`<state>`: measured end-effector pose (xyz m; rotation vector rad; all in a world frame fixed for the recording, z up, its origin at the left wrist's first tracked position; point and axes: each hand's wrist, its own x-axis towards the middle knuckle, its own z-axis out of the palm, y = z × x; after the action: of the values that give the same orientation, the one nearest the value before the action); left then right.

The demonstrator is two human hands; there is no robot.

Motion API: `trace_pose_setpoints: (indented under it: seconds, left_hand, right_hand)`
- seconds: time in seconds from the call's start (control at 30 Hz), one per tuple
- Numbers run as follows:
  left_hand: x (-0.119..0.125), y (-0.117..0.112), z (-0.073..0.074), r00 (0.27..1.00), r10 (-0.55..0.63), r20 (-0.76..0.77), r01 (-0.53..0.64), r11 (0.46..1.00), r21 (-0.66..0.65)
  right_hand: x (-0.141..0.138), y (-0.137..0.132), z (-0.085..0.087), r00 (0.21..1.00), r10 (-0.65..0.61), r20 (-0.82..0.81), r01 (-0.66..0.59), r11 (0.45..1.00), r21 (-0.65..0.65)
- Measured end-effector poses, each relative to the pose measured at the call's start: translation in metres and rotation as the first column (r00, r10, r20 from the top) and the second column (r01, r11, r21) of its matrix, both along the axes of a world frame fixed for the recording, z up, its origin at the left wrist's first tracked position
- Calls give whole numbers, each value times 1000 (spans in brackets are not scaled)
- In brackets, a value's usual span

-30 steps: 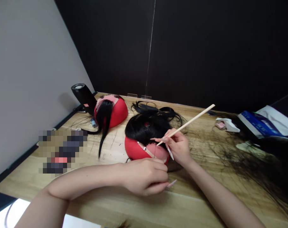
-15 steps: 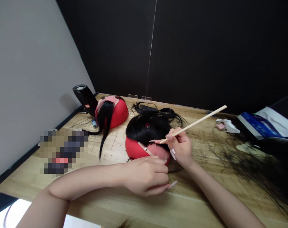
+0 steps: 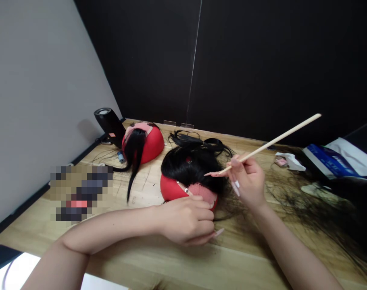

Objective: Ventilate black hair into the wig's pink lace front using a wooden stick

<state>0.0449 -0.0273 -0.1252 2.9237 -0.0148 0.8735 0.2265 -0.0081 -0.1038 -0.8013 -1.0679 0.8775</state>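
A red dome-shaped form (image 3: 171,190) with a pinkish lace patch and black hair (image 3: 189,163) sits on the wooden table (image 3: 171,262). My left hand (image 3: 188,220) rests closed against the form's near edge, fingers pinched together; what they hold is hidden. My right hand (image 3: 248,181) is to the right of the hair, pinching a long thin wooden stick (image 3: 274,141) whose near tip points at the hair and whose far end rises up and right.
A second red form (image 3: 150,141) with a black hair strand lies behind on the left, next to a black cylindrical device (image 3: 109,121). Loose hair (image 3: 295,197) is scattered at the right, with a white-and-blue bag (image 3: 334,159) and a crumpled tissue (image 3: 288,160). A blurred patch lies at left.
My right hand has moved right and slightly up, drawing the stick away from the hair. The stick's far end has risen. My left hand has stayed put.
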Motion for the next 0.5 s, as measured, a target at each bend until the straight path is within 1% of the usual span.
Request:
trace_pose_setpoints:
  seconds: [0.23, 0.4, 0.5]
  left_hand:
    - [-1, 1, 1, 1000, -18, -6, 17, 1000, -24]
    - [0, -2, 0, 1000, -28, -2, 28, 999, -27]
    - [0, -4, 1, 1000, -23, -8, 23, 999, -24]
  right_hand:
    - [33, 8, 25, 995, -101, 1, 101, 995, 1]
    - [67, 16, 35, 991, -128, -26, 127, 992, -12]
    - [84, 15, 41, 986, -159, -50, 157, 987, -40]
